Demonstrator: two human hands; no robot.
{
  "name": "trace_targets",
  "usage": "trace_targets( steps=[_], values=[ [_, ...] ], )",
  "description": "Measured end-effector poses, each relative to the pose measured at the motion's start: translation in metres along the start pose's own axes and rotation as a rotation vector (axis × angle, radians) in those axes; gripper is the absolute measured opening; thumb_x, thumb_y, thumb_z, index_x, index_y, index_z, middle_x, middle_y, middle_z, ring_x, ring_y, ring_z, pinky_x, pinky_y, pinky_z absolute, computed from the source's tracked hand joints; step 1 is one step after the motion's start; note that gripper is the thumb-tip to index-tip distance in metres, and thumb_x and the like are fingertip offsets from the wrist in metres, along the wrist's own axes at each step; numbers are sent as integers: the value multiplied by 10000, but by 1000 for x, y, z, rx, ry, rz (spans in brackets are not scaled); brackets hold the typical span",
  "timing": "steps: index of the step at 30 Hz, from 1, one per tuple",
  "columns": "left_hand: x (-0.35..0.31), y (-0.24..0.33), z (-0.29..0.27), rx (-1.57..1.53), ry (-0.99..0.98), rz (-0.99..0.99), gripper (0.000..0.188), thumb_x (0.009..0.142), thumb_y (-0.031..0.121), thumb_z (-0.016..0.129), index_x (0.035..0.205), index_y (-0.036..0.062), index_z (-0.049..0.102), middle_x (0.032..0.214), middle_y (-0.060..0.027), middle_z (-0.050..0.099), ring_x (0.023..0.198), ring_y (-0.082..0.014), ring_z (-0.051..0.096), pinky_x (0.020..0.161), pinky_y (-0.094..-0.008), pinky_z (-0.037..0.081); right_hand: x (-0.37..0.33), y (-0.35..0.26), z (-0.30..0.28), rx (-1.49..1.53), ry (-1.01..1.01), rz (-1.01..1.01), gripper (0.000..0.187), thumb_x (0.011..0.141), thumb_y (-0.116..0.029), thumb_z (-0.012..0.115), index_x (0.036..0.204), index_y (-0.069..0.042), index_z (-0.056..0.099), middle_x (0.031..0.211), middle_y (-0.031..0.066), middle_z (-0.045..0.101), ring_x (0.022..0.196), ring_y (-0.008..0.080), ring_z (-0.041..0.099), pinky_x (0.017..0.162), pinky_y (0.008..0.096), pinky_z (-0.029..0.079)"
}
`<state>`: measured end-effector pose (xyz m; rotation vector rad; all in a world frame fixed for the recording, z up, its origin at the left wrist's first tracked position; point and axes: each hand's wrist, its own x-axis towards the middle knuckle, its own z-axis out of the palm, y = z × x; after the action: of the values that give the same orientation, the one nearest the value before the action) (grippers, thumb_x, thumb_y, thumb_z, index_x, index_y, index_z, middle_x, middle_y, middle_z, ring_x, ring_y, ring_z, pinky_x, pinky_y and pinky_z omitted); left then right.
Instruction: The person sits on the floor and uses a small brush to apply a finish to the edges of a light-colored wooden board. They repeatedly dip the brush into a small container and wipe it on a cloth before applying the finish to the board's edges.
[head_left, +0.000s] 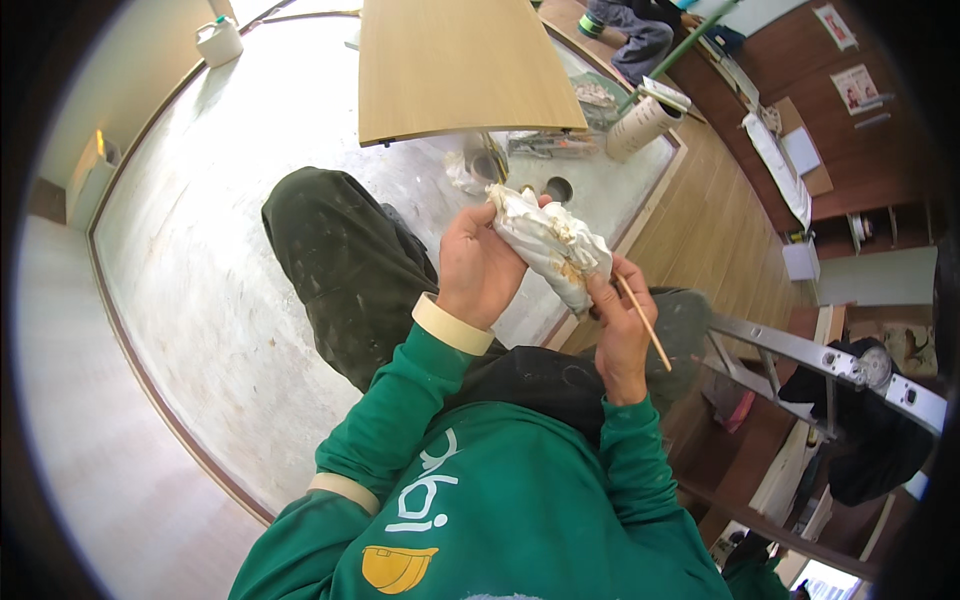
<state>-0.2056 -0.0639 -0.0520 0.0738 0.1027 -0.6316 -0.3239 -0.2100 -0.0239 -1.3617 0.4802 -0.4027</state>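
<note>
Between my two hands is a crumpled white plastic bag (552,238), bunched into a long bundle with yellowish smears on it. My left hand (480,258) supports its upper left end, the palm turned partly up and the fingers hidden behind it. At the lower right end my right hand (622,325) pinches the bag. A thin wooden stick (646,325) also sits in my right hand, slanting down to the right. A roll of masking tape (450,325) hangs round my left wrist, and another tape roll (345,490) is higher up that arm.
A wooden panel (460,70) stands ahead of me. Beyond my hands are a dark round container (559,189), a cardboard tube (635,130) and bagged tools (552,145). A metal ladder (830,360) is at the right, a white jug (218,42) far left. Another person's leg (640,45) shows at the back.
</note>
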Motion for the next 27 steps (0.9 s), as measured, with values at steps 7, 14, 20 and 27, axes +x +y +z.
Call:
trace_targets(
  steps=[7, 14, 20, 27],
  values=[
    [-40, 39, 7, 305, -4, -62, 377, 946, 287, 469, 899, -42, 647, 1177, -267, 676, 1117, -376, 628, 1102, -491, 437, 23, -5, 0, 111, -139, -124, 393, 875, 61, 767, 1239, 24, 624, 1244, 136, 654, 1062, 163, 676, 913, 293, 559],
    [-37, 30, 33, 1214, 132, -334, 426, 1034, 347, 600, 1207, -30, 700, 1169, -100, 703, 1031, -172, 657, 933, -325, 515, 38, 8, 4, -247, -429, -397, 445, 802, 102, 761, 1215, -35, 672, 1344, 127, 544, 1049, 198, 684, 912, 300, 567],
    [13, 10, 4, 1514, -40, -368, 396, 1009, 344, 699, 1255, 34, 713, 966, -16, 705, 857, -96, 598, 738, -284, 498, 66, 45, 4, -176, -183, -383, 424, 788, 77, 760, 1192, -28, 688, 1294, 145, 561, 1014, 205, 689, 869, 315, 570],
    [64, 25, -74, 1336, 262, -183, 285, 973, 191, 710, 1167, -18, 705, 922, -22, 700, 814, -107, 630, 721, -269, 495, 105, 77, -5, -224, 48, -240, 350, 893, 7, 757, 1231, -14, 668, 1335, 138, 545, 980, 172, 698, 825, 292, 557]
  ],
)
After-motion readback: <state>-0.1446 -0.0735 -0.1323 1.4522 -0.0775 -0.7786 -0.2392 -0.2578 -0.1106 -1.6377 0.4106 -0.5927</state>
